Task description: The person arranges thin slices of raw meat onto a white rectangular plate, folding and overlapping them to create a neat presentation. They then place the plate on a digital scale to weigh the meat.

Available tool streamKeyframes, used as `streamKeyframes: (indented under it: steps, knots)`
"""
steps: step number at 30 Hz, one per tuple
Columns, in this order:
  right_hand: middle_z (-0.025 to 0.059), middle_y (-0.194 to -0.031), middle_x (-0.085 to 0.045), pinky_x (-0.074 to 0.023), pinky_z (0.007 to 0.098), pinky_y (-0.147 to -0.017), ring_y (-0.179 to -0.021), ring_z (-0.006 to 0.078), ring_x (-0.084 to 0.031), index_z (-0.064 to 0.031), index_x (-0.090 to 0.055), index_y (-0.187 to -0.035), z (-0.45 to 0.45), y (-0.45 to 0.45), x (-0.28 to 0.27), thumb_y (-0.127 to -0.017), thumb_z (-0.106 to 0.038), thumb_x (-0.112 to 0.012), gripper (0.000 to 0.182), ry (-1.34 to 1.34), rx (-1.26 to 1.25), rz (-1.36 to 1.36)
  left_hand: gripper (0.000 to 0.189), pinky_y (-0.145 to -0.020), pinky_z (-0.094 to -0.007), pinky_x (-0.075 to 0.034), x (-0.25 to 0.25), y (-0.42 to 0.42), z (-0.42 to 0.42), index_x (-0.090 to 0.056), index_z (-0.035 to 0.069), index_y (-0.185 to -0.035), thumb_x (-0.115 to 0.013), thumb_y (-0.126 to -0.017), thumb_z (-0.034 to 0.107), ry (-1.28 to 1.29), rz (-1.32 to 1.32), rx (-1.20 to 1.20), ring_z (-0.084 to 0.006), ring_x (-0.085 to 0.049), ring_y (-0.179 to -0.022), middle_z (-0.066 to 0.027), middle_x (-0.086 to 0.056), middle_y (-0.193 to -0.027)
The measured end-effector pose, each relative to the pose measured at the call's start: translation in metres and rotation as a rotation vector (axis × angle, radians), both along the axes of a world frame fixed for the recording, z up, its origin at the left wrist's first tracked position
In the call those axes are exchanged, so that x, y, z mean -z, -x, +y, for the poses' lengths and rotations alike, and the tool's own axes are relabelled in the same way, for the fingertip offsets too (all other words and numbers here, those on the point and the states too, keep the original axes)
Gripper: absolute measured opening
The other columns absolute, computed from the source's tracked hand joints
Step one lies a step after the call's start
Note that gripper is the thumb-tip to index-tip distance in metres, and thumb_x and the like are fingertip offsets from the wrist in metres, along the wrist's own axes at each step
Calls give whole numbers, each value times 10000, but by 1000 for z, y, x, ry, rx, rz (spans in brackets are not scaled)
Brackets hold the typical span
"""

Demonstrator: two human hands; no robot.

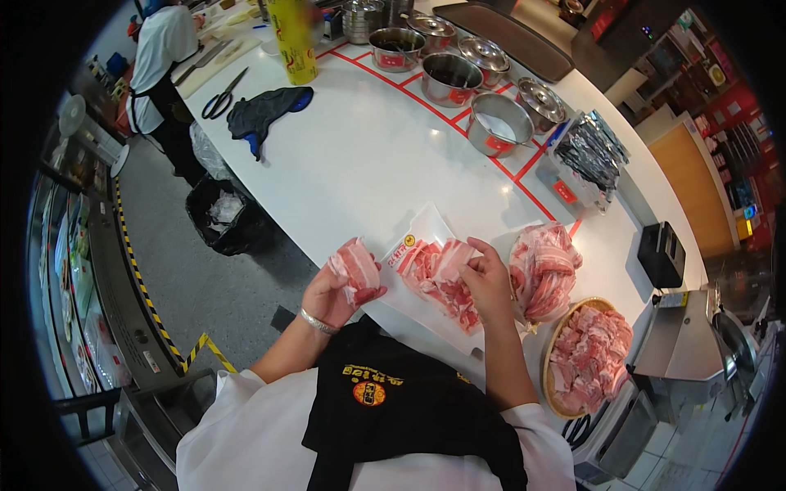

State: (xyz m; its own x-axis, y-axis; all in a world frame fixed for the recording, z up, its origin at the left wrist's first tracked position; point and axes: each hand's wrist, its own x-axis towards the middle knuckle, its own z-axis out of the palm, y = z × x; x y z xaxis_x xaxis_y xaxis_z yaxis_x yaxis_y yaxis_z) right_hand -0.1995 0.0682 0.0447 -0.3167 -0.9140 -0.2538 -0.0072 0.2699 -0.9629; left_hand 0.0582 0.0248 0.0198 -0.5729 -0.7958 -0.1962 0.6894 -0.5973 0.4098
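Note:
A small stack of raw pork belly slices (356, 268) rests in my left hand (328, 296), above the counter's front edge. My right hand (489, 277) pinches a single pork slice (453, 259) between thumb and fingers. It hangs over a white printed paper bag (430, 222), which lies flat and is largely covered by loose meat slices (430, 285). Just right of that hand sits a clear plastic bag of sliced pork (545, 270). Beyond it, nearer my body, a woven basket (548, 393) is heaped with more slices (592, 356).
Steel pots (451, 83), several with lids, stand within red tape lines at the back. A plastic bin (556, 169) holds foil packets. Scissors (225, 95) and a dark cloth (267, 116) lie far left. A meat slicer (681, 344) stands right. A co-worker (163, 49) stands beyond the trash bin (221, 215).

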Motion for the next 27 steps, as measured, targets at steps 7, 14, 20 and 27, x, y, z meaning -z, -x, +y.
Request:
streamKeyframes:
  steps: [7, 14, 20, 27]
  knots:
    - [29, -758, -569, -403, 177, -549, -610, 61, -502, 0, -489, -1193, -7, -17, 0, -789, 5, -559, 411, -3, 150, 142, 655, -850, -505, -480, 6, 14, -40, -354, 89, -1310, -633, -718, 78, -1, 15, 206, -311, -527, -1086, -138, -505, -1204]
    - [34, -770, -580, -410, 180, -588, -658, 64, -519, 2, -481, -1197, 24, -9, -2, -778, 18, -558, 426, -8, 328, -72, 618, -736, -444, -542, 5, 24, -64, -355, 108, -1312, -643, -767, 153, 39, -86, 448, -284, -575, -1006, -152, -494, -1236]
    - [40, -756, -579, -444, 211, -624, -691, 76, -539, -11, -507, -1156, -18, -33, -13, -780, 7, -560, 380, 16, 64, 42, 628, -700, -438, -562, 8, 31, -77, -358, 68, -1319, -640, -764, 145, 2, 24, 613, -283, -597, -971, -140, -521, -1188]
    - [119, -821, -613, -468, 298, -650, -691, 203, -590, -34, -551, -1079, -52, -30, -1, -754, -63, -604, 330, 0, -204, 624, 638, -663, -421, -578, 3, 16, -96, -358, 8, -1310, -634, -751, 142, 69, -81, 433, -274, -610, -932, -169, -541, -1132]
